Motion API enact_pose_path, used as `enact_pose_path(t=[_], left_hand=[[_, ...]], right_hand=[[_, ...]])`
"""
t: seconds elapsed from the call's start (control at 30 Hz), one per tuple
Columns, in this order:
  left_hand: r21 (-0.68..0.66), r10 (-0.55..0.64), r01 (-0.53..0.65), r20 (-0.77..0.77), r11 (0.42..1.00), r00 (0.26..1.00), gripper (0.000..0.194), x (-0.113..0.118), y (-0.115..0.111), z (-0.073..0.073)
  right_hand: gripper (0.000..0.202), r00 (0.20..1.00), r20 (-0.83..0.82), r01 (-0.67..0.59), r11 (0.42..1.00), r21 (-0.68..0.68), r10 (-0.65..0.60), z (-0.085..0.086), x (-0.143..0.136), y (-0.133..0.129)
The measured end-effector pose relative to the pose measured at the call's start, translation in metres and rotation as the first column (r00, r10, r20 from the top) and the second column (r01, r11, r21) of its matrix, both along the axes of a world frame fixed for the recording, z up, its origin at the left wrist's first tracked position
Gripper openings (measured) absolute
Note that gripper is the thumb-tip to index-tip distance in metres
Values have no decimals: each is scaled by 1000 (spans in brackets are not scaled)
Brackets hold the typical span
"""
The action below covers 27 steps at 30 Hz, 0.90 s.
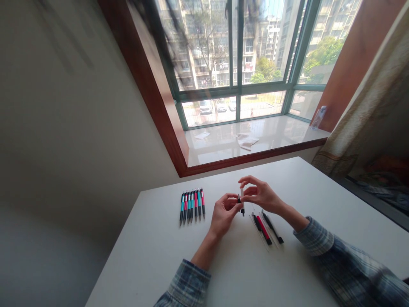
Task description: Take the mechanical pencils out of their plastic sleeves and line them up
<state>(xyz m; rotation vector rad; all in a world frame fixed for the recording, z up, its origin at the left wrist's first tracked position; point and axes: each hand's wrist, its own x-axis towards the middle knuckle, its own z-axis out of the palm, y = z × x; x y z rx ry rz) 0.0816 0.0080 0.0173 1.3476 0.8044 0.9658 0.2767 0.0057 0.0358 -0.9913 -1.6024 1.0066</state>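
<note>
My left hand (223, 213) and my right hand (260, 194) meet above the white table (153, 260), both pinching a small black pen part (240, 204) held upright between the fingertips. Under my right wrist lie a few pens (263, 228), black and red, on clear wrappers. A neat row of several assembled pens (192, 205), teal and pink with black grips, lies to the left of my left hand.
Beyond the table is a glossy window sill (275, 136) with crumpled white cloths (246, 140) on it, under a large window. A beige curtain (367, 106) hangs at the right. A plain wall is on the left.
</note>
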Motion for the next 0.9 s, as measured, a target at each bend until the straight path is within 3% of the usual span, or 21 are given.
enact_pose_path(t=[0.1, 0.2, 0.27, 0.43, 0.63, 0.9], left_hand=[[25, 19, -19, 4, 1000, 1000, 37, 0, 2, -2], [55, 71, -71, -6, 996, 997, 37, -1, 4, -7], [64, 92, -90, -20, 994, 996, 36, -3, 6, -10], [72, 94, -90, -53, 993, 994, 31, -4, 6, -12], [73, 83, -80, -43, 994, 996, 29, -1, 6, -10], [88, 86, -82, -48, 993, 995, 30, -1, 6, -14]], right_hand=[[71, 999, 33, -12, 1000, -6, 12, 2, 5, 2], [47, 976, 186, 104, 992, 65, -115, 3, 22, 9], [30, 914, 348, 177, 976, 128, -211, 2, 37, 13], [19, 772, 627, 120, 993, 17, -104, -3, 54, 16], [13, 714, 698, 103, 994, -20, -60, -3, 45, 11], [12, 726, 684, 151, 987, -49, -78, -11, 50, 13]])
